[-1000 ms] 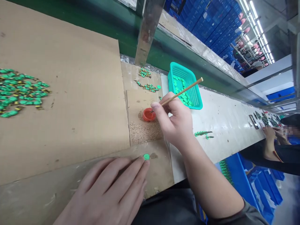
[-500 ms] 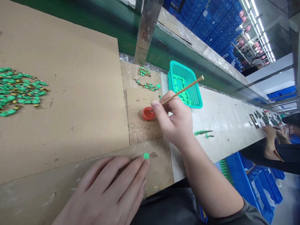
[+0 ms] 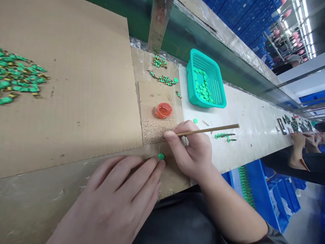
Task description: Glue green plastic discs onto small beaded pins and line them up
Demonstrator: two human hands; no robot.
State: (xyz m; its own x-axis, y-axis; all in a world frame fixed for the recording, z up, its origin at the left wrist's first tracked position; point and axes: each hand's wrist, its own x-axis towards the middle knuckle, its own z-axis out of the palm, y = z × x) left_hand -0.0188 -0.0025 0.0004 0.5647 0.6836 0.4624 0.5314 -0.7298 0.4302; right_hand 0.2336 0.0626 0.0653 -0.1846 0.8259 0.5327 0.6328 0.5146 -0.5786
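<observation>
My left hand (image 3: 119, 200) lies flat on the cardboard, fingers stretched out, with the fingertips touching a small green round disc (image 3: 160, 156). My right hand (image 3: 191, 150) is closed on a thin wooden stick (image 3: 213, 129), held level just above the bench; its tip is hidden behind my thumb. A small red cap (image 3: 164, 110) with clear liquid in it sits on the cardboard beyond the stick. A teal mesh basket (image 3: 215, 98) holding several green discs stands further back.
A heap of green and yellow parts (image 3: 17, 76) lies far left on the cardboard sheet (image 3: 76, 84). Smaller clusters (image 3: 162, 79) sit near the metal post (image 3: 158, 23). One loose green disc (image 3: 195, 120) and short green rows (image 3: 224, 136) rest on the white bench. Another person's hands (image 3: 302, 142) work at right.
My right hand has drawn the stick out of the red cap and back toward me, near the green disc. The left hand stays put; the view has tilted down.
</observation>
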